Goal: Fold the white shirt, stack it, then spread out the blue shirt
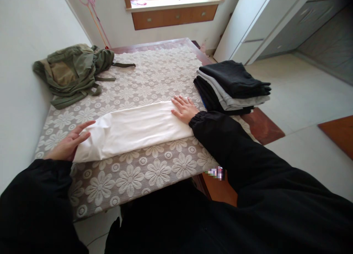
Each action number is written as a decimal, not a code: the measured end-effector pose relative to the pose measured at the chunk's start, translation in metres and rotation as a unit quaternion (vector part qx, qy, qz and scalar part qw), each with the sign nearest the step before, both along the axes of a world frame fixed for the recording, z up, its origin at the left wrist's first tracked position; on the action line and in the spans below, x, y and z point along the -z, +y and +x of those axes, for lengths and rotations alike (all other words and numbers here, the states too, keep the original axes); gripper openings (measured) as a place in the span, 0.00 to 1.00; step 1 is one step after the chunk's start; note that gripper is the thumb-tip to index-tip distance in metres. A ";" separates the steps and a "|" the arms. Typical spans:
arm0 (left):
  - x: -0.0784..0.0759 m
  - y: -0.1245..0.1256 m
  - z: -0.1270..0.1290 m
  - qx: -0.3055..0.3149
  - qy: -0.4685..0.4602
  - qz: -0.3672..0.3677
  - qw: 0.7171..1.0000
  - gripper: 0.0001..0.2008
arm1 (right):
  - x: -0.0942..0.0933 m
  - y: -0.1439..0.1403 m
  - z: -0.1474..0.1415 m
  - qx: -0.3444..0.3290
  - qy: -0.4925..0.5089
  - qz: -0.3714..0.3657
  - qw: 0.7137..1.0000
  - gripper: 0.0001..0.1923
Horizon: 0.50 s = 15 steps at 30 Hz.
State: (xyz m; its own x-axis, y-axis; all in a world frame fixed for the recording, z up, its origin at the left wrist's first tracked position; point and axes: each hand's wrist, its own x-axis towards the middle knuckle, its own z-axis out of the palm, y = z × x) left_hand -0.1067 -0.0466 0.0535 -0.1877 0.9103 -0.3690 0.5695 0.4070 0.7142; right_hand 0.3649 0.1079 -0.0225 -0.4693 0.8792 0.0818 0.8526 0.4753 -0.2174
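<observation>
While both of your hands lie flat and open, neither one pinches anything: your right hand is spread palm-down on the far right end of the white garment, fingers fanned and pressing the cloth to the tabletop. Your left hand rests at the garment's opposite end, fingers straight and loosely parted, touching the rumpled left edge; whether its palm sits on the fabric or just beside it is hard to tell from this angle. The white garment stretches as a long folded band between your two hands, running roughly parallel to the near edge of the table and lying on the lace tablecloth.

Just beyond your right hand, at the right edge of the table, stands a stack of folded clothes in black and grey, partly overhanging the edge. At the far left corner, against the wall, lies an olive-green jacket in a loose heap, well apart from the white garment. Your black sleeves fill the foreground.
</observation>
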 end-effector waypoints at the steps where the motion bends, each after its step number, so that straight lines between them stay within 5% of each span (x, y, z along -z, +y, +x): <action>1: -0.001 0.001 0.002 -0.004 0.005 0.010 1.000 0.60 | 0.000 0.000 0.000 0.001 -0.001 -0.001 1.000 0.36; 8: -0.007 0.007 0.020 0.016 0.083 0.047 0.995 0.58 | -0.002 -0.001 0.000 0.003 0.001 -0.003 1.000 0.36; 15: 0.005 0.005 0.010 0.009 0.089 0.049 0.995 0.58 | -0.003 0.001 0.002 -0.002 0.013 -0.019 1.000 0.37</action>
